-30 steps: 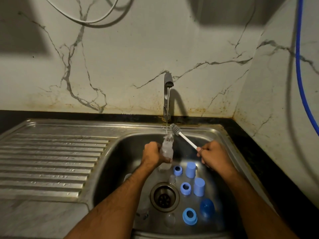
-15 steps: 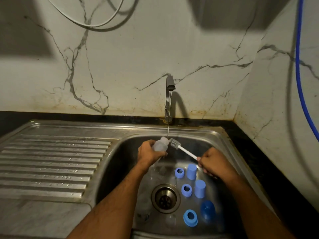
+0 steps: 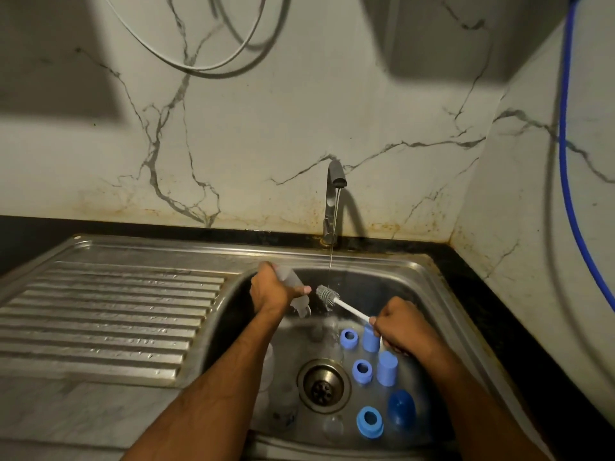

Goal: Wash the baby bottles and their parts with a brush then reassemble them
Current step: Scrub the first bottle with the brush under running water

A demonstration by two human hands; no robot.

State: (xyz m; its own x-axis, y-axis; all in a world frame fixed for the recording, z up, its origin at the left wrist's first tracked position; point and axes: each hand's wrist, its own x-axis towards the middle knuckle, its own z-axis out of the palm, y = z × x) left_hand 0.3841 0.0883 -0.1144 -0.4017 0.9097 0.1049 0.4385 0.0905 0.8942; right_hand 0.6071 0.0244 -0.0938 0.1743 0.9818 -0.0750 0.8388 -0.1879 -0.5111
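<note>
My left hand [image 3: 276,292] grips a clear baby bottle [image 3: 293,287], tipped with its mouth pointing down and right over the sink basin [image 3: 412,294]. My right hand [image 3: 404,329] holds the white handle of a bottle brush [image 3: 327,294], whose grey bristle head sits just right of the bottle under the thin water stream. Several blue parts lie in the basin: rings [image 3: 348,337] [image 3: 362,369] [image 3: 370,422], caps [image 3: 370,339] [image 3: 387,367] and a dark blue dome [image 3: 401,410]. Clear pieces lie near the drain [image 3: 323,387], hard to make out.
The tap [image 3: 334,194] runs a thin stream into the basin. A ribbed steel drainboard [image 3: 109,314] lies to the left. Black counter edging [image 3: 492,294] borders the sink on the right. A blue hose [image 3: 565,161] and a white cable [image 3: 186,66] hang on the marble wall.
My left hand has swung the bottle from upright under the stream to tilted, mouth down and left of the water. The brush head has dropped lower, beside the bottle mouth.
</note>
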